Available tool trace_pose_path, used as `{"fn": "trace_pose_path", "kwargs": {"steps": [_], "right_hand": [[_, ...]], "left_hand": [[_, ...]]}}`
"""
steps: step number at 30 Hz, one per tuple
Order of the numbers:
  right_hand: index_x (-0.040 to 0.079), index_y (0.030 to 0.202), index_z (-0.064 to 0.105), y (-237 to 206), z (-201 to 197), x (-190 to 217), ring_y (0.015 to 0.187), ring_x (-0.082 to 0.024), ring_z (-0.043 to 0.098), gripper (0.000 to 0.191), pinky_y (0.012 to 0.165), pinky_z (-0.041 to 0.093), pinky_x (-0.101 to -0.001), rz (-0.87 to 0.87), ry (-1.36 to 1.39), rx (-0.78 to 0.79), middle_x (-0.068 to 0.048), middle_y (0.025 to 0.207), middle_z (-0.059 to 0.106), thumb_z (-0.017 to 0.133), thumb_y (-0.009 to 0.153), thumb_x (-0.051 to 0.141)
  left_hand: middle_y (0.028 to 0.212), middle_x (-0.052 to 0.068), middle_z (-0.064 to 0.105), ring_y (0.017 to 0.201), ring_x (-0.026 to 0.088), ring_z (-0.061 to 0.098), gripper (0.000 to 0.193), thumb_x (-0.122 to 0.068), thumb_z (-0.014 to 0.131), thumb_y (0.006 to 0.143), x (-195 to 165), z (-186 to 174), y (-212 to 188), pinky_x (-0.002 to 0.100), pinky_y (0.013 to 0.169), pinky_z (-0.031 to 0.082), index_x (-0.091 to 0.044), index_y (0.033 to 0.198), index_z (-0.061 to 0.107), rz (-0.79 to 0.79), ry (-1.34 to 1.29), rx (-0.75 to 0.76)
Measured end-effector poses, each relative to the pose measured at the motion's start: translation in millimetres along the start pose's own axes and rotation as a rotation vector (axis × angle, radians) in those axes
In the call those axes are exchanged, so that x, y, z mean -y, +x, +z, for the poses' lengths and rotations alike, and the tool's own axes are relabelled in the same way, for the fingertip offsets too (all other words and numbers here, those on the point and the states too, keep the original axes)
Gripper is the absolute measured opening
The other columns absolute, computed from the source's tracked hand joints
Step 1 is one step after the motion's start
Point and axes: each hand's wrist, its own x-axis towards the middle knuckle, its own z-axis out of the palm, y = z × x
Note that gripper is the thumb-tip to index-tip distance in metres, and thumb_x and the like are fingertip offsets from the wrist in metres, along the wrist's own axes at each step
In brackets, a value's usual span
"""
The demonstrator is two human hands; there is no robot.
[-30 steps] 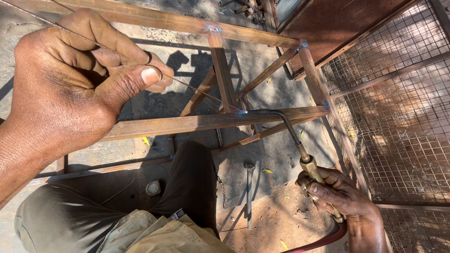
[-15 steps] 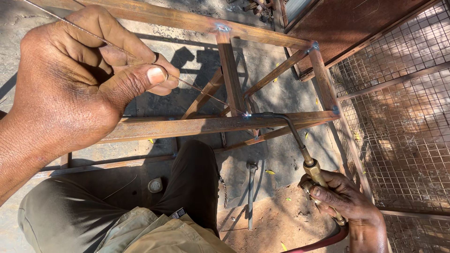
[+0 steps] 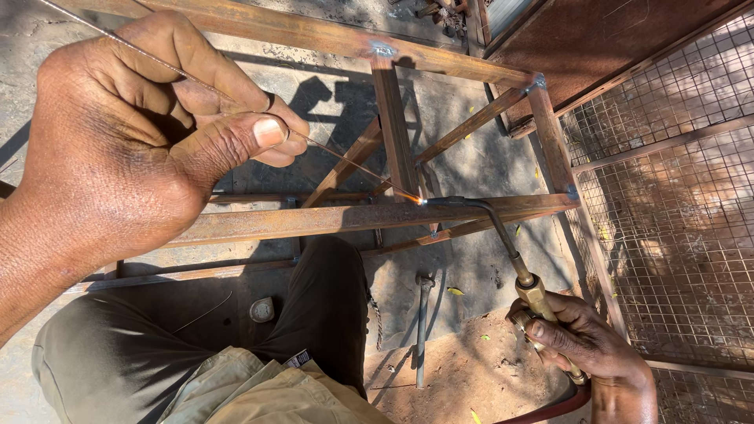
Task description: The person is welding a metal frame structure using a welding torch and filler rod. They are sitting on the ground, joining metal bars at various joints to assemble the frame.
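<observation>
The left hand (image 3: 149, 141) is filling the upper left of the head view, its thumb and forefinger pinching a thin filler rod (image 3: 345, 163) — the other fingers are curling in beneath. The rod is running from the top left corner, through the pinch, and slanting down to the right, where its tip is meeting a small orange glow at a joint of the rusty steel frame (image 3: 314, 220).

The right hand (image 3: 581, 345) is sitting low at the right, fingers wrapping closed around the brass handle of a gas torch (image 3: 503, 239). The torch's dark, bent neck is rising from the handle toward the upper left, and its tip is lying right at the same joint, touching the glow where the rod ends. A red hose (image 3: 550, 410) is curving away under the wrist.

The frame is made of square tube: one long bar is crossing the middle of the view, an upright (image 3: 393, 126) is joining it at the heated spot, and another bar is passing along the top. To the right, a wire mesh panel (image 3: 675, 220) is standing just beside the frame. The person's olive trouser leg (image 3: 141, 353) is showing below the bar, and a bolt (image 3: 422, 330) is lying on the sandy ground (image 3: 471, 377) near it.
</observation>
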Motion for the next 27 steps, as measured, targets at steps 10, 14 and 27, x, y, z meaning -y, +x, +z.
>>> {"fn": "trace_pose_path", "kwargs": {"steps": [10, 14, 27], "right_hand": [[-0.008, 0.126, 0.069, -3.5, 6.7, 2.1, 0.041, -0.006, 0.043, 0.042, 0.036, 0.038, -0.0253, 0.054, 0.072, -0.046, -0.009, 0.074, 0.069, 0.07, 0.092, 0.017], [-0.009, 0.124, 0.071, -4.4, 11.3, 8.7, 0.038, -0.007, 0.042, 0.043, 0.035, 0.036, -0.0266, 0.073, 0.04, -0.068, -0.008, 0.064, 0.065, 0.072, 0.091, 0.018], [-0.007, 0.127, 0.064, -6.3, 19.2, -2.1, 0.04, -0.008, 0.047, 0.043, 0.036, 0.044, -0.0283, 0.1, 0.092, -0.091, -0.013, 0.07, 0.07, 0.071, 0.092, 0.018]], "left_hand": [[0.094, 0.02, 0.071, 0.091, 0.022, 0.077, 0.009, 0.004, 0.065, 0.098, 0.6, 2.1, -6.7, 0.035, 0.077, 0.063, 0.005, 0.089, 0.066, -0.014, 0.041, -0.012], [0.095, 0.019, 0.071, 0.09, 0.021, 0.077, 0.008, 0.004, 0.066, 0.096, -9.7, 1.2, -5.3, 0.033, 0.077, 0.063, 0.005, 0.087, 0.067, -0.007, 0.004, -0.013], [0.096, 0.015, 0.073, 0.089, 0.018, 0.078, 0.013, 0.002, 0.067, 0.097, -0.6, -2.3, -21.1, 0.031, 0.076, 0.063, 0.002, 0.084, 0.069, -0.069, 0.009, -0.03]]}}
